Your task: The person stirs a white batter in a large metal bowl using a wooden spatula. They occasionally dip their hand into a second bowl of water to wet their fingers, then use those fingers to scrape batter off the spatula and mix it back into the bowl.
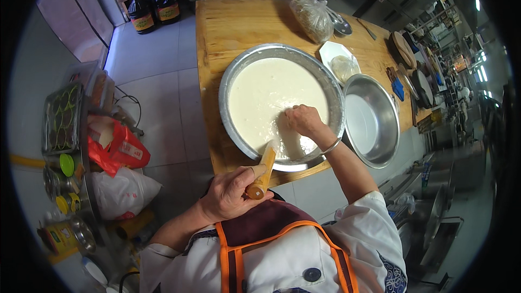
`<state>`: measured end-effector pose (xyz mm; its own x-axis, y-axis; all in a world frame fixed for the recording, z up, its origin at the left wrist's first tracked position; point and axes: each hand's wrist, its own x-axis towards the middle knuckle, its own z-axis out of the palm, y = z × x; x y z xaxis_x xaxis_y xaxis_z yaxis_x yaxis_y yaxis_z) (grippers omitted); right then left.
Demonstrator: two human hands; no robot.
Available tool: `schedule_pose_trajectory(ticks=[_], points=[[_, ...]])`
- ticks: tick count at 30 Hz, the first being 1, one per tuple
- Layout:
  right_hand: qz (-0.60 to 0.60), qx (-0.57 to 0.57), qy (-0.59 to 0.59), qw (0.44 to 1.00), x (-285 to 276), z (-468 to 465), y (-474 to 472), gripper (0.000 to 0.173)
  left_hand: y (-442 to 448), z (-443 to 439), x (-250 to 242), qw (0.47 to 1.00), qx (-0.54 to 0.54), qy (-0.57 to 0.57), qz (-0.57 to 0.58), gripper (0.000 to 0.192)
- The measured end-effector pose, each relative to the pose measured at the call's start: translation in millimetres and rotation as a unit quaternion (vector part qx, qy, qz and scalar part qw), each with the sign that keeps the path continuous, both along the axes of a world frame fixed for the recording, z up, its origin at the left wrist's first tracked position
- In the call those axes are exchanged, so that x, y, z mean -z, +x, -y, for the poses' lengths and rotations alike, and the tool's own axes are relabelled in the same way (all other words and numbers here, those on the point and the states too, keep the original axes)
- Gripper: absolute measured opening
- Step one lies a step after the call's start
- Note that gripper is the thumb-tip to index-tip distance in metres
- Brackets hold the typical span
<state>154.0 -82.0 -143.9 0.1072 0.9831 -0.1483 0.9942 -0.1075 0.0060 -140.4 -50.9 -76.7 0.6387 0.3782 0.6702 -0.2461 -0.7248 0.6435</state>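
A large metal basin [281, 47] full of a pale, creamy liquid batter [264, 93] stands near the corner of the wooden table. My left hand [234, 193] is closed around a thick wooden stick [266, 167], whose far end is at the basin's near rim. Over the batter, on the right side of the basin, is my right hand [303, 120], its fingers curled with the fingertips at the surface. Whether it holds anything is hidden. A bracelet is on the right wrist. Touching the large basin on the right is a second steel basin [382, 130].
Behind the basins are a white plate [325, 53] with a bagged lump, a tied plastic bag [311, 18] and a metal bowl [342, 26]. Pans and a blue cloth [398, 88] lie farther right. At left stand a shelf with a red bag [114, 146] and bottles [140, 14] on the floor.
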Motion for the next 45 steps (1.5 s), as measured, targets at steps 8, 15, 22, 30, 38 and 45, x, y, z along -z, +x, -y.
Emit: schedule_pose_trajectory(ticks=[8, 15, 22, 30, 38, 45], points=[[-0.104, -0.013, 0.053, 0.993, -14, -14, -2, 0.014, -1, -2, 1, 1.0, 0.0, 0.0, -0.008, 0.067], [-0.028, -0.034, -0.066, 0.997, -5, -46, -28, 0.025, -1, -6, 0, 1.0, -0.002, -0.009, 0.004, 0.066], [-0.032, -0.057, 0.054, 0.996, -11, -40, -18, 0.011, -3, -7, 3, 1.0, -0.006, -0.005, 0.009, 0.068], [0.009, -0.039, -0.055, 0.998, -7, -18, -14, 0.011, 1, -8, 1, 1.0, 0.001, -0.013, 0.021, 0.066], [-0.119, 0.1, 0.041, 0.987, -30, -46, -1, 0.035, 3, -16, -4, 1.0, -0.005, -0.004, 0.026, 0.064], [-0.052, 0.172, 0.04, 0.983, -6, -87, 57, 0.06, -1, -24, -3, 0.999, 0.005, -0.033, 0.015, 0.064]])
